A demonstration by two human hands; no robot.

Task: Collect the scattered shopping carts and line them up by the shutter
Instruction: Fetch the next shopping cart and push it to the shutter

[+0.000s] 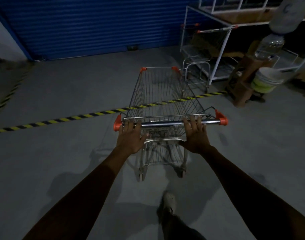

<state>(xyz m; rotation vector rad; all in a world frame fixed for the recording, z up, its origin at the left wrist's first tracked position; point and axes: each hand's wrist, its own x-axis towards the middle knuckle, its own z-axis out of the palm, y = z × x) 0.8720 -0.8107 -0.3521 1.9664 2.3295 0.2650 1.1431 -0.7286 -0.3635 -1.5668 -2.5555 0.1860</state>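
Dim light, grain throughout

- Shopping cart (165, 94): thin steel wire basket, tapering toward the far end, orange plastic caps on the corners. Basket holds nothing. It stands mid-floor, astride the yellow-black hazard tape (61, 119), nose pointing to the blue shutter (89, 26) but well short of it
- Handle bar (165, 123): smooth chromed tube with a dark band at the middle, orange end pieces
- Left hand (131, 137): fingers curled over the bar near its left end, thumb stretched out beneath
- Right hand (196, 135): fingers hooked over the bar right of centre, tips hidden beyond it, thumb low
- Shutter: ribbed horizontal slats, fully down
- Floor: flat grey concrete, matt
- Right side: white tube-frame rack (222, 49); a second cart (216, 31) tucked into it, mostly lost in shadow, only the handle and orange caps plain
- Clear water jug (269, 47) on a brown stool (243, 80); contents hard to judge. Pale bucket (268, 78) beside it, inside not visible
- Light shoe (169, 201) below, blurred; cart wheels indistinct
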